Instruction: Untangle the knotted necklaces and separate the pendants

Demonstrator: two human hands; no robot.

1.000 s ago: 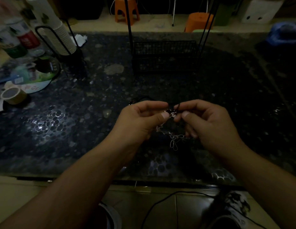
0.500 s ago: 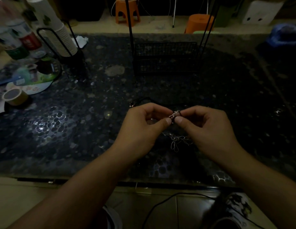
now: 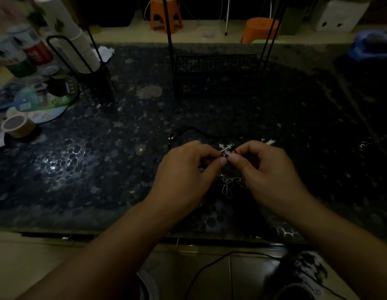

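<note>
Tabletop of dark pebbled stone, glossy under poor light, carries the whole tangle near its front edge. Behind it stands a black wire basket; at far left lie a stack of paper cups and a roll of tape. My left hand and right hand meet thumb to thumb just above the surface, fingers curled, each pinching the knot at the foot of a silver cross pendant that stands up between them. A black cord loops away behind my left hand across the stone, and a silver link chain hangs slack below my thumbs, its lowest loops resting on or just over the table (I cannot tell which).

Handling, as I judge it: all of it is light and limp, so nothing holds a shape unless I keep it taut. The chain's open links will probably snag on the pendant's ornate arms; the cord is soft and should slide. The pendant is the one stiff piece, and the best purchase is at its base beside the knot, with fingertips only, easing rather than pulling.
</note>
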